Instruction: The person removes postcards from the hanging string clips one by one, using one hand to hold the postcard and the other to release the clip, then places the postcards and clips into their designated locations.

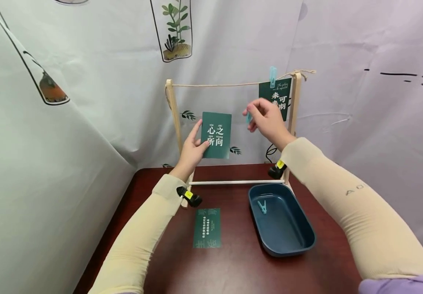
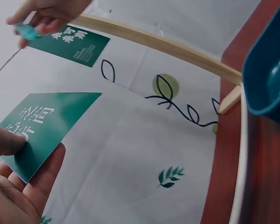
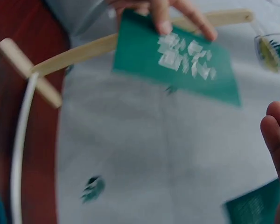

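Note:
My left hand pinches a green card with white characters by its left edge, holding it upright below the string of a wooden frame. To the right of that card, apart from it, my right hand pinches a light blue clothespin between thumb and fingers; it also shows in the left wrist view as a teal clip. Behind the right hand, another green card hangs from the string by a blue clothespin.
On the dark red table lies a green card, flat, left of a dark blue tray. Inside the tray sits one blue clothespin. A white rod joins the frame's feet. A patterned white cloth hangs behind.

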`<state>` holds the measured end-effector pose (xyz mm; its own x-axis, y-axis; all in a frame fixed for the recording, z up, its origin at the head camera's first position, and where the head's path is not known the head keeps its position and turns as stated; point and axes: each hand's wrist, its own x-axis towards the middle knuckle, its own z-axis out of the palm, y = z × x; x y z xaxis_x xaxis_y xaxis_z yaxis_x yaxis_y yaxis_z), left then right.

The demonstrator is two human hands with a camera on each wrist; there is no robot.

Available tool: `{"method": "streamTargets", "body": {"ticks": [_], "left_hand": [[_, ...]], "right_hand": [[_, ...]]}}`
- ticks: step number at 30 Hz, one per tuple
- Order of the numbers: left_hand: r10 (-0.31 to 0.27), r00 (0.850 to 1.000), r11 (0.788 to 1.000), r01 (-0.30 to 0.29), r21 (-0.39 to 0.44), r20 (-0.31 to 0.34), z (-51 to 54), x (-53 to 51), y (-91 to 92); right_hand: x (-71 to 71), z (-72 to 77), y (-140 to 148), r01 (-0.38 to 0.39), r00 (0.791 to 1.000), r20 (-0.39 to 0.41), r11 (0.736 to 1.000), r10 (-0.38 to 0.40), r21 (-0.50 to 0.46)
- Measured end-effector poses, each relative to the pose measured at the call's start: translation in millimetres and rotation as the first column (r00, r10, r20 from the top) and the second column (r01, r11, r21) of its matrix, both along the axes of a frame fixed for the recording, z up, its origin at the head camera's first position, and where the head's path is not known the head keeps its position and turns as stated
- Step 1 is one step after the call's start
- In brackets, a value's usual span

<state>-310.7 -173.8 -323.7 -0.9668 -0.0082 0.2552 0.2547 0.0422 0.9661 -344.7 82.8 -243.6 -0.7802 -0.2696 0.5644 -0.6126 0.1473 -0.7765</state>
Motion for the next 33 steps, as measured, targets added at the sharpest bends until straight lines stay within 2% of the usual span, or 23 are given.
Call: {"method": "streamTargets", "body": {"ticks": [4,9,13,16,19,22,26,30,33], "left_hand": [[0.003,0.999,0.999,-0.002,-0.033,0.033,-17.1,5.9,-5.3],[0.004,0.999,0.994,0.001,-0.107,0.049,-38.7,14.0,-10.9],[-0.024,0.996,0.985,0.038,-0.169,0.083,-61.1,23.4,-17.2],[-0.046,0.992,0.973,0.071,-0.218,0.118,-78.7,33.5,-23.6],[-0.049,0.985,0.965,0.089,-0.248,0.166,-94.1,44.6,-30.5],[-0.059,0.975,0.963,0.112,-0.246,0.216,-108.8,54.2,-37.3],[-0.092,0.96,0.958,0.157,-0.24,0.263,-128.5,66.9,-44.7],[-0.146,0.944,0.946,0.221,-0.238,0.295,-149.8,80.7,-49.6],[-0.185,0.931,0.936,0.265,-0.234,0.315,-165.2,89.7,-51.9]], "right_hand": [[7.8,-30.9,22,0.018,0.995,0.095,0.996,-0.026,0.084],[-5.6,-77.5,45,0.016,0.985,0.171,0.991,-0.038,0.132],[-5.9,-105.9,59,-0.026,0.978,0.207,0.981,-0.014,0.191],[-3.3,-125.6,68,-0.08,0.961,0.277,0.967,0.01,0.243],[0.7,-141.9,76,-0.124,0.936,0.351,0.945,0.01,0.304],[4.7,-155.2,83,-0.171,0.921,0.388,0.918,0.02,0.359],[8.0,-170.8,92,-0.21,0.915,0.403,0.891,0.033,0.403],[11.8,-184.9,97,-0.202,0.907,0.42,0.866,-0.01,0.458],[16.1,-192.8,99,-0.215,0.903,0.427,0.818,-0.041,0.534]]}}
